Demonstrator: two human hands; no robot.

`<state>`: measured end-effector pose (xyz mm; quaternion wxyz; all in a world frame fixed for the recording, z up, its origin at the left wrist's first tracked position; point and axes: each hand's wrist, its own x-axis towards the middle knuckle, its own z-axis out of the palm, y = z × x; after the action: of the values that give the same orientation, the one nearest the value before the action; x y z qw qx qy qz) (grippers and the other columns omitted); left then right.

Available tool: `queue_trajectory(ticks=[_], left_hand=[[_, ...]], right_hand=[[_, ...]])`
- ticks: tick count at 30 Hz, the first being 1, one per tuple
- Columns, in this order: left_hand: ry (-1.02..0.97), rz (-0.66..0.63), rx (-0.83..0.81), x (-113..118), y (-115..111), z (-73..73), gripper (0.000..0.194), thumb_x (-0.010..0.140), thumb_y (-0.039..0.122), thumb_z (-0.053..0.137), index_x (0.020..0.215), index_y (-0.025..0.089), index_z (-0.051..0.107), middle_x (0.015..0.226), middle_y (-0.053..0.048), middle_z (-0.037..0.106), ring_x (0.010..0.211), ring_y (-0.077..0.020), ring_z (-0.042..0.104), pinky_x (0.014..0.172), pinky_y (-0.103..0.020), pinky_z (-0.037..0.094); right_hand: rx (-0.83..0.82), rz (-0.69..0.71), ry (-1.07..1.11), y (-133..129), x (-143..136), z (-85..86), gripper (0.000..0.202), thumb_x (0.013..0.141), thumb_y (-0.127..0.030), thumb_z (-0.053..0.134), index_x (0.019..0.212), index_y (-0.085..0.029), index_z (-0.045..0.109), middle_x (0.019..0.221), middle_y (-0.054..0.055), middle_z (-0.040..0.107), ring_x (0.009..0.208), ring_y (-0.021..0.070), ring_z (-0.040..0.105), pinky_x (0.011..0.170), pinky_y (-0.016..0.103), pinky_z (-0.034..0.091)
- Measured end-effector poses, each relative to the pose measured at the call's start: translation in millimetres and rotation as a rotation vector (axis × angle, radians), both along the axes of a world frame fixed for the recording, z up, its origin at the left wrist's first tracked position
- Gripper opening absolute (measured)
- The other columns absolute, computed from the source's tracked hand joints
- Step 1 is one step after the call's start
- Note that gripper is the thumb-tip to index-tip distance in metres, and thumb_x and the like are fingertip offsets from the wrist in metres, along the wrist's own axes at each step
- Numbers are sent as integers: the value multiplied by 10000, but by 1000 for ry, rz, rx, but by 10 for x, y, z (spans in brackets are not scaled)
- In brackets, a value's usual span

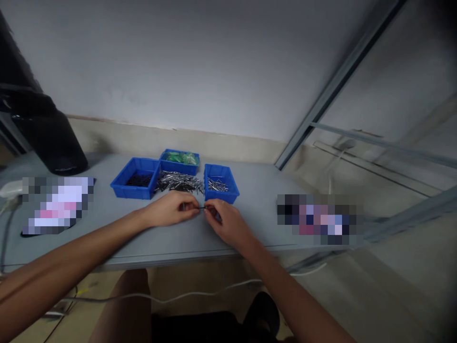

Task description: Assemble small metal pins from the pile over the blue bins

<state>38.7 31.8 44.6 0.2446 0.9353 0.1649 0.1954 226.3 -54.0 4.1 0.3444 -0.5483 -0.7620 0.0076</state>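
Observation:
Between my left hand (178, 207) and my right hand (223, 218) is a thin dark pin-like piece (202, 207), pinched at both ends by my fingertips. Its exact kind is too small to make out. Just behind my hands lies a loose pile of thin metal pins (180, 181), silvery and dark. To its left a blue bin (134, 191) holds small black pieces (139, 180). Another blue bin (223, 194), to the right, holds silvery pins (217, 185). Behind the pile, a third blue bin (178, 166) contains green and clear plastic bits (182, 157).
A large black bottle (53, 136) stands at the table's left. Two blurred-out flat items, one at left (59, 207) and one at right (317, 219), lie on the grey table (160, 243). A metal frame post (314, 114) rises at right. A white cable (167, 300) hangs below the edge.

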Motion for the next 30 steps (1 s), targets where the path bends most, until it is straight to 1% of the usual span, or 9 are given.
queue_trajectory(ticks=[4, 8, 12, 15, 18, 21, 24, 27, 30], left_hand=[[-20, 36, -24, 0, 12, -22, 171, 858, 252, 518, 856, 159, 660, 756, -12, 654, 665, -119, 566, 608, -213, 413], [-25, 92, -17, -2, 12, -23, 164, 846, 243, 519, 815, 159, 656, 723, -4, 642, 647, -117, 551, 595, -213, 402], [-48, 104, -8, 0, 2, -4, 150, 839, 222, 524, 791, 161, 653, 715, -2, 635, 645, -117, 549, 600, -218, 404], [-83, 115, 16, 0, 1, -4, 149, 849, 225, 526, 812, 162, 655, 716, -1, 620, 647, -116, 548, 602, -220, 407], [-112, 94, 51, 1, -6, -10, 151, 866, 228, 521, 860, 166, 659, 731, -2, 610, 666, -117, 550, 617, -221, 415], [-124, 40, 81, 6, -28, -13, 150, 875, 242, 526, 904, 171, 655, 767, -11, 612, 696, -122, 557, 634, -224, 425], [-125, -3, 88, 12, -60, -14, 136, 865, 250, 540, 903, 167, 640, 779, -17, 606, 728, -131, 564, 649, -227, 435], [-119, 12, 53, 9, -79, -15, 87, 837, 210, 536, 871, 167, 604, 809, -13, 611, 739, -128, 567, 660, -225, 440], [-130, 73, -44, 3, -80, -13, 46, 808, 173, 518, 841, 172, 549, 798, 9, 616, 697, -112, 568, 650, -219, 444]], right_hand=[[5, 2, 9, -1, 4, 3, 177, 892, -262, 456, 1004, -195, 577, 878, 69, 663, 774, 186, 622, 716, 305, 481], [-6, -13, 14, 0, 7, 0, 178, 899, -275, 456, 1006, -195, 574, 868, 66, 665, 780, 186, 624, 714, 303, 478], [-37, -39, 13, 9, 4, -7, 185, 907, -286, 453, 1017, -197, 573, 888, 70, 669, 805, 199, 629, 726, 323, 481], [-75, -30, -12, 17, -4, -5, 174, 913, -285, 450, 1005, -207, 575, 915, 69, 672, 829, 204, 632, 733, 333, 482], [-95, -4, -47, 19, -12, 4, 149, 914, -262, 457, 975, -209, 583, 913, 65, 676, 835, 208, 633, 735, 336, 479], [-94, 23, -59, 15, -12, 13, 148, 919, -255, 457, 971, -206, 586, 913, 66, 678, 825, 204, 631, 731, 332, 477], [-99, 72, -69, 14, -8, 19, 156, 929, -263, 450, 951, -202, 592, 904, 63, 677, 817, 193, 628, 724, 320, 472], [-111, 109, -50, 15, -3, 18, 162, 933, -273, 453, 967, -200, 594, 916, 60, 681, 830, 187, 630, 732, 316, 469], [-100, 101, -6, 10, 5, 7, 192, 923, -288, 474, 1061, -206, 578, 938, 61, 683, 822, 187, 635, 730, 315, 476]])
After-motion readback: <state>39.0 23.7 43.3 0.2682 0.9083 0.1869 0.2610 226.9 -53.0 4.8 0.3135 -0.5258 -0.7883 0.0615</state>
